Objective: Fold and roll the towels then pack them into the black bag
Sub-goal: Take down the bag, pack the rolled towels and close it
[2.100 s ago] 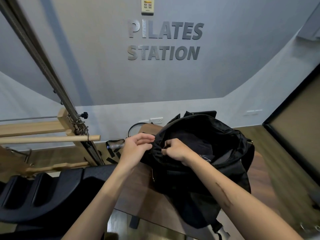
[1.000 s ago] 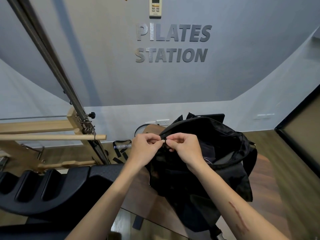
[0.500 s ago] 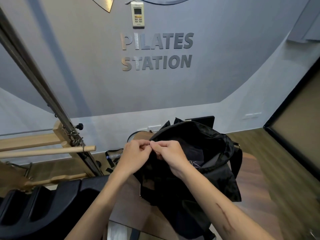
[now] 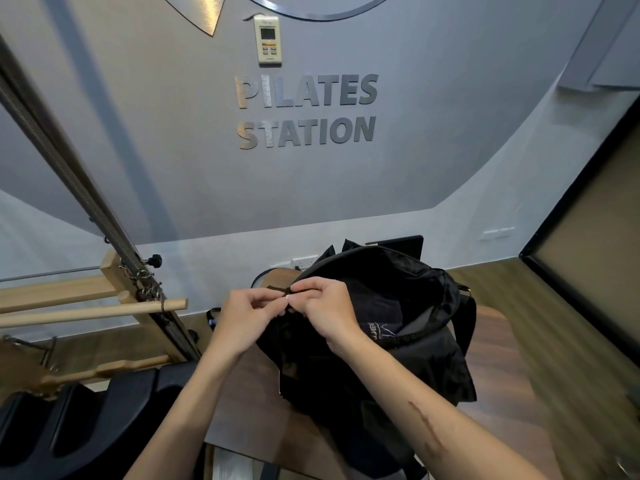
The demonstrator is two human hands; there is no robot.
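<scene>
On the wooden surface (image 4: 491, 344) straight ahead stands the black bag (image 4: 381, 344), mouth gaping up and to the right; both hands meet at its near-left rim, left hand (image 4: 247, 315) and right hand (image 4: 323, 311) each pinching a small tab or cord end there, fingertips touching; dark fabric with pale lettering shows inside, whether a towel I cannot tell.

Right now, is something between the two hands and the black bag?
Nothing visible does. The left hand and right hand already pinch the near rim of the black bag on the wooden table; its mouth behind them gapes open.
</scene>
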